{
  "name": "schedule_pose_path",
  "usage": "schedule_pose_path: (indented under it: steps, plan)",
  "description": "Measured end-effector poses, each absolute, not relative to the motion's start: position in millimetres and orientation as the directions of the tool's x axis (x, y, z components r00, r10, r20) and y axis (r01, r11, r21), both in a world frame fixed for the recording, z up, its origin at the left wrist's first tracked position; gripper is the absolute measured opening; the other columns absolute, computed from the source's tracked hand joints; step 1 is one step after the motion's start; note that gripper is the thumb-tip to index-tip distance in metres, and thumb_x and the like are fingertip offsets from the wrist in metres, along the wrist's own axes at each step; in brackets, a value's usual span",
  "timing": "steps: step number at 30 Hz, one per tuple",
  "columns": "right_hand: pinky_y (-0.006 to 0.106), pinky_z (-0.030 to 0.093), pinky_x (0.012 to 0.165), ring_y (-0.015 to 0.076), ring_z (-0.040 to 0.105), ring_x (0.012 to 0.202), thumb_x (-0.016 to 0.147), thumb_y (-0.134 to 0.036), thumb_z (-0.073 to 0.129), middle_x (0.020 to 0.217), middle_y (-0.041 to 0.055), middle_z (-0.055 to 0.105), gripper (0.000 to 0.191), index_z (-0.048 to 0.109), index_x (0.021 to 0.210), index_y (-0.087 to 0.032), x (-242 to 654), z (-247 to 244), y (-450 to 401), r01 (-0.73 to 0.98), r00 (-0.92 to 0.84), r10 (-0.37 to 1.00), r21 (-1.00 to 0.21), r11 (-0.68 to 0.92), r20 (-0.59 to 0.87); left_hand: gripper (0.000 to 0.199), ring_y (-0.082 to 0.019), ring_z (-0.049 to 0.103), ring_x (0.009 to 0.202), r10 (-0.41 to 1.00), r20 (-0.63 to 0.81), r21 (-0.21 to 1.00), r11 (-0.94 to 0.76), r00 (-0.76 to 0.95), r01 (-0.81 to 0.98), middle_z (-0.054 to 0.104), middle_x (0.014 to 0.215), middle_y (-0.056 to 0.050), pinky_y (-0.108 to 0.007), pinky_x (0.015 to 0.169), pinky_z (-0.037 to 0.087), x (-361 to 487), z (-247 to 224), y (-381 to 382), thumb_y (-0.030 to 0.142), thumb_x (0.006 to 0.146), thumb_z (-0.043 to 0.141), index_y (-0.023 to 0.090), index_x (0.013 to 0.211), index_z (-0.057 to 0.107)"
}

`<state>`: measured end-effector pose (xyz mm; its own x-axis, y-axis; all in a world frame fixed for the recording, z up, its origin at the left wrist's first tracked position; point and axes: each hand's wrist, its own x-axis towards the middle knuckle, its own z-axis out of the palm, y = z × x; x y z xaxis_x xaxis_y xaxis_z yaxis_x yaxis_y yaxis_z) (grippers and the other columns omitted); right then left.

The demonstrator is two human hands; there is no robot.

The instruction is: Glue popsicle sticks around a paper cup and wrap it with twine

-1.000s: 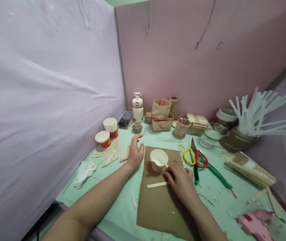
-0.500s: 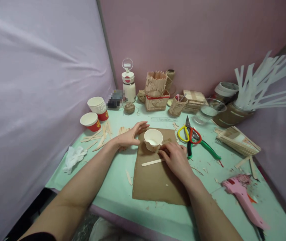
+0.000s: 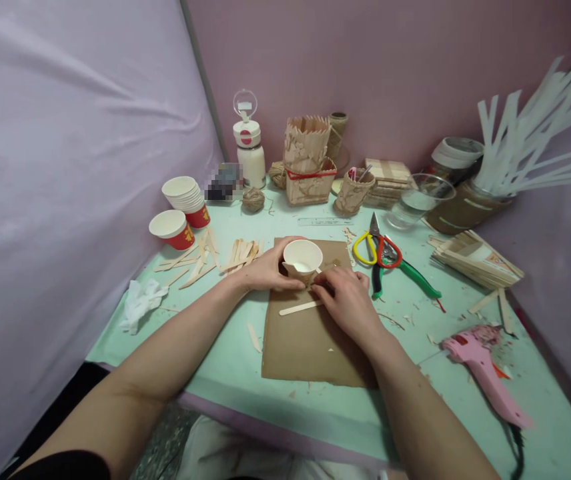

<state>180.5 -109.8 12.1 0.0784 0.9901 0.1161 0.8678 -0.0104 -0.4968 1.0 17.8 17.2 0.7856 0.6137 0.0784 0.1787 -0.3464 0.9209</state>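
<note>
A small paper cup [image 3: 303, 257] with wood pieces on its side stands on the brown cardboard [image 3: 310, 347]. My left hand [image 3: 274, 267] is wrapped round the cup's left side, thumb in front and fingers behind. Against the cup's lower right, my right hand [image 3: 346, 293] is closed with fingertips pinched near its wall; what they hold is too small to make out. A flat wooden stick [image 3: 298, 309] lies on the cardboard just in front of the cup, its right end reaching toward my right hand.
Loose sticks [image 3: 241, 255] and red-white paper cups [image 3: 171, 230] lie left. Scissors and green-handled pliers [image 3: 418, 283] are at right, with a pink glue gun [image 3: 488, 383] nearer me. Wooden baskets [image 3: 310, 183], twine and a water bowl [image 3: 418, 203] stand behind.
My left hand has moved right and closed round the cup, where before it was open beside it. My right hand stays by the cup's right side. The view has tilted slightly.
</note>
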Motion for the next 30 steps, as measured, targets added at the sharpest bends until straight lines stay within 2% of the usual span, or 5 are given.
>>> schedule_pose_path:
  steps: [5, 11, 15, 22, 30]
  plan:
    - [0.041, 0.029, 0.089, 0.0273, 0.061, 0.1, 0.092, -0.025, 0.064, 0.092, 0.0045, 0.072, 0.008, 0.065, 0.085, -0.021, 179.8, 12.2, -109.9, 0.866, 0.075, 0.989, -0.5, -0.002, 0.127, 0.087, -0.033, 0.055, 0.129, 0.678, 0.062, 0.941, -0.284, 0.732, 0.184, 0.06, 0.134, -0.013, -0.044, 0.109, 0.042, 4.0, 15.4, 17.7, 0.039, 0.058, 0.09, 0.018, 0.133, 0.05]
    - [0.04, 0.029, 0.088, 0.0261, 0.063, 0.098, 0.092, -0.027, 0.064, 0.092, 0.0031, 0.073, 0.006, 0.066, 0.089, -0.022, 180.3, 14.4, -112.0, 0.82, 0.103, 0.979, -0.572, 0.017, 0.177, 0.075, -0.031, 0.063, 0.118, 0.702, -0.044, 0.999, 0.033, 0.711, 0.03, 0.068, 0.124, -0.013, -0.042, 0.099, 0.049, 4.1, 10.9, 21.3, 0.044, 0.062, 0.089, 0.016, 0.123, 0.055]
    - [0.04, 0.03, 0.088, 0.0255, 0.063, 0.097, 0.089, -0.027, 0.068, 0.091, 0.002, 0.073, 0.004, 0.067, 0.088, -0.023, 179.3, 15.1, -112.9, 0.792, 0.114, 0.977, -0.61, 0.02, 0.181, 0.07, -0.028, 0.07, 0.097, 0.717, -0.137, 0.983, 0.182, 0.684, 0.006, 0.072, 0.104, -0.01, -0.042, 0.087, 0.053, 4.9, 4.8, 22.4, 0.048, 0.06, 0.09, 0.014, 0.112, 0.057]
    - [0.037, 0.035, 0.083, 0.0235, 0.064, 0.089, 0.086, -0.032, 0.069, 0.086, 0.0025, 0.073, 0.01, 0.068, 0.083, -0.023, 175.4, 21.5, -114.2, 0.708, 0.116, 0.976, -0.704, 0.051, 0.187, 0.06, -0.024, 0.07, 0.094, 0.74, -0.121, 0.988, 0.157, 0.661, 0.005, 0.072, 0.106, -0.011, -0.038, 0.084, 0.053, 5.7, -1.4, 24.3, 0.045, 0.067, 0.087, 0.014, 0.111, 0.061]
    - [0.03, 0.041, 0.065, 0.019, 0.06, 0.069, 0.093, -0.046, 0.055, 0.076, 0.0025, 0.072, 0.031, 0.07, 0.083, -0.021, 175.8, 15.2, -111.9, 0.433, 0.143, 0.99, -0.9, -0.05, 0.014, 0.057, -0.02, 0.068, 0.084, 0.784, -0.104, 0.995, 0.087, 0.612, 0.058, 0.07, 0.094, -0.005, -0.033, 0.075, 0.052, 9.7, 5.3, 19.3, 0.048, 0.064, 0.088, 0.016, 0.101, 0.06]
